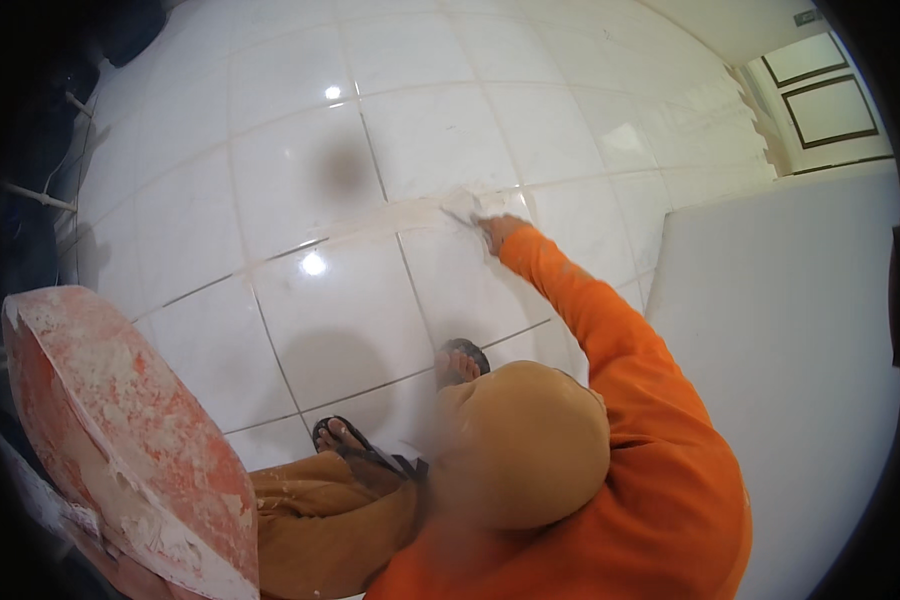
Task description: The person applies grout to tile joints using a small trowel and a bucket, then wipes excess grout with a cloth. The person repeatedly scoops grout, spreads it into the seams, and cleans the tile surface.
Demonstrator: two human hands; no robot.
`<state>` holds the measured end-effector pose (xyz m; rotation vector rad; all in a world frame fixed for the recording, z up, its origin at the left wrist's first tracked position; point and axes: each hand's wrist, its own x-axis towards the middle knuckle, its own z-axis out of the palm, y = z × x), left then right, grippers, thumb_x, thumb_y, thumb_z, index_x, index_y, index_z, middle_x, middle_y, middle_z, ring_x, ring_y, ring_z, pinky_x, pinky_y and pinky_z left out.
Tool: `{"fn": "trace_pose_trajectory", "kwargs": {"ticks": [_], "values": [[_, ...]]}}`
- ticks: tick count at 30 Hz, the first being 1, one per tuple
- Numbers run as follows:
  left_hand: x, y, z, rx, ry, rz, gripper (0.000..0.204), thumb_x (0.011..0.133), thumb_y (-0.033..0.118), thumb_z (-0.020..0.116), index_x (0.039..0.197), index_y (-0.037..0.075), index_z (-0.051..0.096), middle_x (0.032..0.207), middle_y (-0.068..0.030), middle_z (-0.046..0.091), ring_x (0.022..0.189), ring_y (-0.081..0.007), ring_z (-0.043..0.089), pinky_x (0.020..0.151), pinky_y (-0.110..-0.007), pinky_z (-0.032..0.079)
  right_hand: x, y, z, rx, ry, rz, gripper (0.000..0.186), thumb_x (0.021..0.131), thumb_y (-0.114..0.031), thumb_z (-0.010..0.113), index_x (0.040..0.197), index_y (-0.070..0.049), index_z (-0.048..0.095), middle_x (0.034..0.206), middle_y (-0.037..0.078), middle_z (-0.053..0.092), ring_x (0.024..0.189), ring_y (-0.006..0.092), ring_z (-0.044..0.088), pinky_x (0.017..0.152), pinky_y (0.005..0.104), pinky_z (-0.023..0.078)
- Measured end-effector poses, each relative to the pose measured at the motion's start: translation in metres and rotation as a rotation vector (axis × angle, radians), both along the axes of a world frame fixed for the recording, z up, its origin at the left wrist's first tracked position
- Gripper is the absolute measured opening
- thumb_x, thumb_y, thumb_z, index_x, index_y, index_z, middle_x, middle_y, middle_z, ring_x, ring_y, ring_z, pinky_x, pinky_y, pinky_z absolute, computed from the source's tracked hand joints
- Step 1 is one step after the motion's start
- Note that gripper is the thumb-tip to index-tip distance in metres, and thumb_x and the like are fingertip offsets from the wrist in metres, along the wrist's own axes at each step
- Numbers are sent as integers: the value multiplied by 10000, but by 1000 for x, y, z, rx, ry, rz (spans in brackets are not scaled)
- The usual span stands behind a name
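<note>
My right hand (502, 233), at the end of an orange sleeve, grips a small flat-bladed putty knife (457, 215). Its blade rests against the white tiles, on a joint smeared with pale grout (400, 213). Most of the handle is hidden inside my fingers. At the lower left a red bowl-like container (160, 420), crusted with whitish residue, is tilted on its side near the camera. My left hand (120, 575) is at its lower rim, only partly in view, and appears to hold it from beneath.
Both sandalled feet (340, 435) stand on the tiles, below a rounded tan shape (525, 440) that looks like my bent knee. A plain pale panel (760, 370) rises on the right, a panelled door (830, 110) beyond it. Dark objects (40, 200) line the left edge.
</note>
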<state>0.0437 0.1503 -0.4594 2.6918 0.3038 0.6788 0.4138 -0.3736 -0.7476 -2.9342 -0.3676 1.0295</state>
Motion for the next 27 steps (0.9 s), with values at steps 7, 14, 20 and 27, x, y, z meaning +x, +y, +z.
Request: {"fn": "trace_pose_trajectory", "kwargs": {"ticks": [7,14,20,27], "values": [[4,11,6,197,83,-123,1037,914,762,245,1621,7,177,1611,-318,288,1478,-449,363,1176,-602,311,-5,-32,-40,73,-172,-286,469,934,-161,570,1400,-184,612,1277,164,684,1173,399,651,988,481,546],[15,-1,6,19,-18,-85,1087,885,811,242,1614,7,212,1588,-317,330,1462,-455,385,1180,-579,312,0,-23,-3,5,26,-327,443,893,-179,657,1335,-143,658,1306,170,673,1209,370,642,1031,458,527],[21,-20,20,-7,3,-2,1142,866,840,244,1598,-36,227,1584,-332,328,1462,-448,387,1171,-570,323,-11,-16,-1,-80,175,-436,477,921,-146,631,1393,-88,598,1347,205,649,1272,377,605,1047,460,509],[8,-19,22,46,-20,19,1146,864,857,234,1605,-17,224,1607,-320,300,1478,-441,371,1179,-568,322,-26,55,9,211,-167,-273,393,943,-92,562,1325,-98,649,1234,230,686,1138,395,672,946,458,572]]}}
